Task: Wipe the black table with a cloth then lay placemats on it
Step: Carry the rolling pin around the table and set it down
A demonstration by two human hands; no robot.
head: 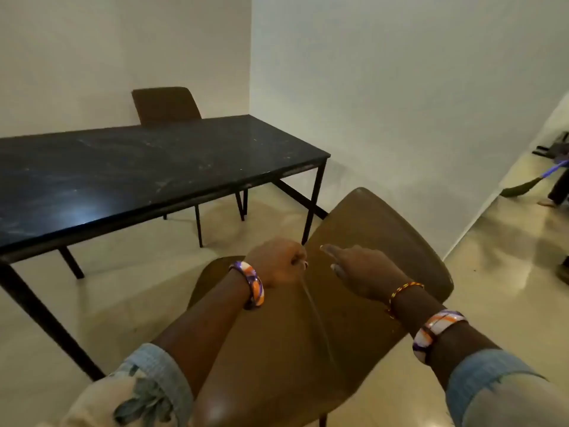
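The black table (pixel 129 167) stands to the left against the white wall, its glossy top dusty and streaked with nothing on it. Both my hands are over a brown chair (pixel 375 229) in the foreground, apart from the table. My left hand (pixel 277 263) has its fingers curled at the left edge of the chair back and looks closed on it. My right hand (pixel 360 269) lies on the chair back with fingers stretched out to the left. Cream fabric with a grey print (pixel 129 402) shows by my left sleeve; I cannot tell whether it is a cloth. No placemats are in view.
A second brown chair (pixel 166 103) stands behind the table at the wall. Pale glossy floor lies between my chair and the table. At the far right, past the wall corner, a person's legs (pixel 558 189) and a broom (pixel 520 188) show in a passage.
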